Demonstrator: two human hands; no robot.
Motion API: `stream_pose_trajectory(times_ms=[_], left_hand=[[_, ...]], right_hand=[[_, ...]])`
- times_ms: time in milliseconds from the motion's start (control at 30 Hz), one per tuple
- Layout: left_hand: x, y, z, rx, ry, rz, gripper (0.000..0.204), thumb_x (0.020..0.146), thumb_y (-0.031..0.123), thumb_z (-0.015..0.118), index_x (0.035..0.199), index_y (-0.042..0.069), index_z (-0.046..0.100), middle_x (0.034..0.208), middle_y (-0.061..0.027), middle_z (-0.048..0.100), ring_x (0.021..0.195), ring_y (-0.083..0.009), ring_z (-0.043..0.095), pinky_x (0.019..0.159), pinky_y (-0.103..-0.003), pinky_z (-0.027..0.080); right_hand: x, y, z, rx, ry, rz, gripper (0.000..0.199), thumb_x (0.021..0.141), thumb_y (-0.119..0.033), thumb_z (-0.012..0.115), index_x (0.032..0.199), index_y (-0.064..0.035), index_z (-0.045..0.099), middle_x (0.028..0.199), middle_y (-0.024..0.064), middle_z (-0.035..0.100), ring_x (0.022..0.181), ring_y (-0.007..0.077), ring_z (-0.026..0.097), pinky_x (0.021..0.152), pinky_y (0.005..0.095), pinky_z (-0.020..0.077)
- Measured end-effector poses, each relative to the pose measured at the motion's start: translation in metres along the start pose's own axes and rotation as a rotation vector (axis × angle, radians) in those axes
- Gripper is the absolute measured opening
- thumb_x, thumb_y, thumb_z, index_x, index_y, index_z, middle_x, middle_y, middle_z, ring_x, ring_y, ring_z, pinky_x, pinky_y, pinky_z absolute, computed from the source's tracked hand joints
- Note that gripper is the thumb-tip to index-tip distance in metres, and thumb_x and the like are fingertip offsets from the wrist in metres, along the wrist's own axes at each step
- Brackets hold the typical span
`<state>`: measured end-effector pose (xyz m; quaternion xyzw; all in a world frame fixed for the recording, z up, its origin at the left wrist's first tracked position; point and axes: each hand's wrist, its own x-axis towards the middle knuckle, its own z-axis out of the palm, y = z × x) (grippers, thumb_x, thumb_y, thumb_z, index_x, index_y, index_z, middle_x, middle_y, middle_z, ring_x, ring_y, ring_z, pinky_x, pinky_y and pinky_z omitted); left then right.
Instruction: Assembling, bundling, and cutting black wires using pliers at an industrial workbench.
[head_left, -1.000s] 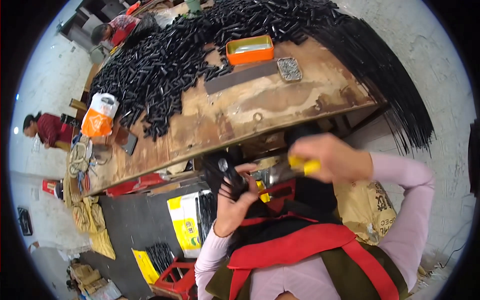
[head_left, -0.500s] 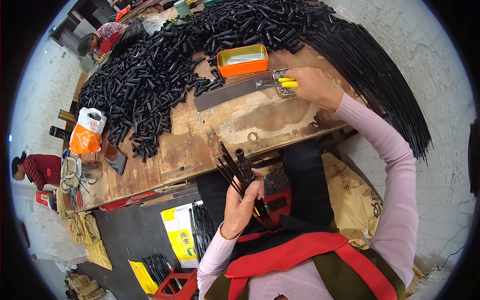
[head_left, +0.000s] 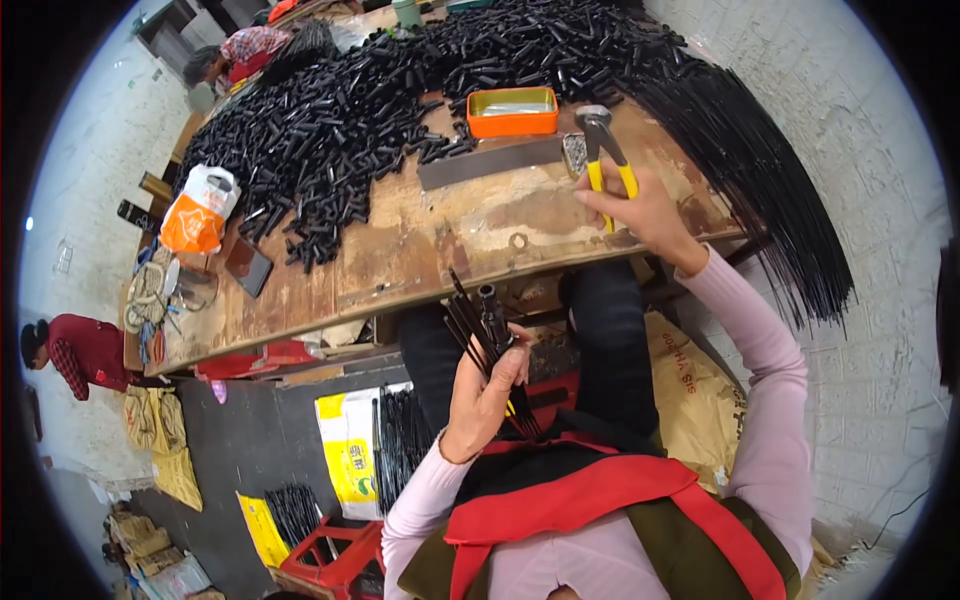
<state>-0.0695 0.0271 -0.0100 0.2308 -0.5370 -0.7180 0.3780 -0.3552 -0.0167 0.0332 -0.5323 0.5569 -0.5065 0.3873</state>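
Observation:
Over my lap, my left hand [head_left: 483, 398] is wrapped around a bundle of thin black rods [head_left: 463, 322] and a black tubular piece [head_left: 492, 318] with a hollow upper end. Its thumb presses across them. Above the right part of the table, my right hand [head_left: 648, 212] holds end-cutting pincers [head_left: 594, 128] with yellow handles. The pincers' head points away from me and the handles are spread apart. Just left of that head is a small tray [head_left: 573, 156] of tiny metal bits. A flat grey bar [head_left: 490, 164] lies beside the tray.
Black tubular pieces [head_left: 340, 130] are heaped along the wooden table [head_left: 400, 240]. Long black rods [head_left: 760, 170] overhang its right edge. An orange tin [head_left: 512, 122] holds thin metal pieces. At left are a plastic bag [head_left: 200, 215] and a phone [head_left: 248, 266]. Two other people are further off.
My right hand has drawn back toward me from the small tray, and the pincers have turned from pointing left to pointing away. My left hand keeps its hold on the rods and tubular piece.

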Motion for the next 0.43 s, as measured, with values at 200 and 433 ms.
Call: stream_pose_trajectory(times_ms=[200,433], left_hand=[[-0.015,0.000,-0.002,-0.029,-0.010,0.027,0.025,0.101,0.017,0.051,0.119,-0.001,0.050,0.081,-0.0012,0.049,0.073,-0.0093,0.045,0.068,-0.025,0.040],[-0.024,0.001,-0.004,-0.014,-0.146,0.105,0.060,0.101,0.041,0.050,0.142,-0.001,0.036,0.088,-0.0017,0.049,0.077,-0.0107,0.044,0.076,-0.028,0.039]], right_hand=[[-0.063,-0.030,0.050,0.124,-0.031,0.032,0.013,0.089,-0.003,0.068,0.098,0.0035,0.062,0.078,0.0041,0.063,0.069,0.0094,0.062,0.060,0.0227,0.0473],[-0.116,-0.023,0.084,0.036,-0.220,-0.074,0.015,0.092,-0.006,0.065,0.103,0.0037,0.063,0.083,0.0075,0.068,0.072,0.0123,0.064,0.065,0.0238,0.0504]])
